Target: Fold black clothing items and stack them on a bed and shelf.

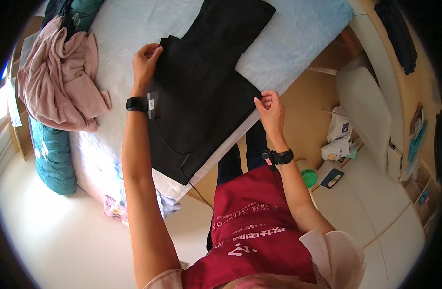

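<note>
A black garment [203, 86] lies spread flat across the bed, its far end running up to the top of the view. My left hand [145, 62] pinches a corner of it on the left, between thumb and fingers. On the other side, my right hand [271, 108] pinches another corner, close to the near edge of the bed. The cloth between my hands looks mostly smooth. A thin black cable [187, 155] crosses over the garment from beside my left wrist towards my waist. Each wrist wears a black band.
The bed's pale blue plush cover [297, 39] extends beneath the garment. A crumpled pink fleece [67, 77] rests at the left, beside a rolled teal padded item [53, 159]. To the right stand a light chair [365, 112], white plastic bags [338, 135] and a phone [332, 178] on a pale surface.
</note>
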The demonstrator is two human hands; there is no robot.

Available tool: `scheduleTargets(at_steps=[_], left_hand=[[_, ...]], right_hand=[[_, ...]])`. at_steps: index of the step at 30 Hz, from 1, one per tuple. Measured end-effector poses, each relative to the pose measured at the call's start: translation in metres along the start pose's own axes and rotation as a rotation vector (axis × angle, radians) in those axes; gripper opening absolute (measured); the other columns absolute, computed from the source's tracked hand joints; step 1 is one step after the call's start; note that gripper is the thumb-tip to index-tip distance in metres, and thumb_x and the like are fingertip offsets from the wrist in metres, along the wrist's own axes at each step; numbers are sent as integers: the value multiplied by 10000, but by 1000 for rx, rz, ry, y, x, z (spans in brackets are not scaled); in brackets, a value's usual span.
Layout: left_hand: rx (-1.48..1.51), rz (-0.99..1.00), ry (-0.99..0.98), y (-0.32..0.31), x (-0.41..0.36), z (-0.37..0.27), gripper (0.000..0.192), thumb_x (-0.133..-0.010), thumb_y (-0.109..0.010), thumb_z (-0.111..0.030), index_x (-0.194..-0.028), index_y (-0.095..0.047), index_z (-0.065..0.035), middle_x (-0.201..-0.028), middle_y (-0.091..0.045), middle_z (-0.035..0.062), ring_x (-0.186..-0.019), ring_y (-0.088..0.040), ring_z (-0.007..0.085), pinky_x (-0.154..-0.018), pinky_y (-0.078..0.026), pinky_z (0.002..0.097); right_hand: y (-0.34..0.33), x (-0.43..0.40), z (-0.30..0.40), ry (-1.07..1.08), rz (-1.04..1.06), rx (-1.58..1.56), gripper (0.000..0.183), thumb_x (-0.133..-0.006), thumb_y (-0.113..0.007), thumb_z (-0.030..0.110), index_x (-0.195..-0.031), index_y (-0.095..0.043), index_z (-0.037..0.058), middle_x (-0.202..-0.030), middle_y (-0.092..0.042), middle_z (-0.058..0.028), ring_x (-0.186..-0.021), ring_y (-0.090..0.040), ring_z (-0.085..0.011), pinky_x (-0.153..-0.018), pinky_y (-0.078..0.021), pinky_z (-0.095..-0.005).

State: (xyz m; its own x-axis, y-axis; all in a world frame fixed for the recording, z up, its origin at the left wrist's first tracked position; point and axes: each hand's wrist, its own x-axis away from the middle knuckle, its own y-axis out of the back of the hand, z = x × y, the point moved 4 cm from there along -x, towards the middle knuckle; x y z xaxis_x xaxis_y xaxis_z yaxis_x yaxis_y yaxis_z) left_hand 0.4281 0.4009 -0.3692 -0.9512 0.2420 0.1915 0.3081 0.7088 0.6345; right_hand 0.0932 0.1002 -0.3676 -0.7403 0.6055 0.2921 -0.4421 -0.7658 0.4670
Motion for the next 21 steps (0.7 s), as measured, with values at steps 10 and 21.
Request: scheduleTargets(at_steps=[10,21], left_hand=[[364,110,23,-5,5,-23,161,-1043,-703,-195,-1099,-694,-44,-999,-661,-52,-925,-576,53,-846,-442,218],[-52,-166,-201,-9,10,-39,316,-997,-763,-232,-1215,-688,-15,-1060,-724,43,-951,-655,122,-841,-521,277]], right_hand=[[19,-7,10,151,27,58,183,-921,-795,137,-1000,-676,22,-898,-667,-68,-734,-654,-191,-643,-521,-325],[19,-4,-6,-84,56,-85,475,-901,-849,218,-1232,-579,9,-950,-696,-100,-790,-686,-198,-713,-568,-330]])
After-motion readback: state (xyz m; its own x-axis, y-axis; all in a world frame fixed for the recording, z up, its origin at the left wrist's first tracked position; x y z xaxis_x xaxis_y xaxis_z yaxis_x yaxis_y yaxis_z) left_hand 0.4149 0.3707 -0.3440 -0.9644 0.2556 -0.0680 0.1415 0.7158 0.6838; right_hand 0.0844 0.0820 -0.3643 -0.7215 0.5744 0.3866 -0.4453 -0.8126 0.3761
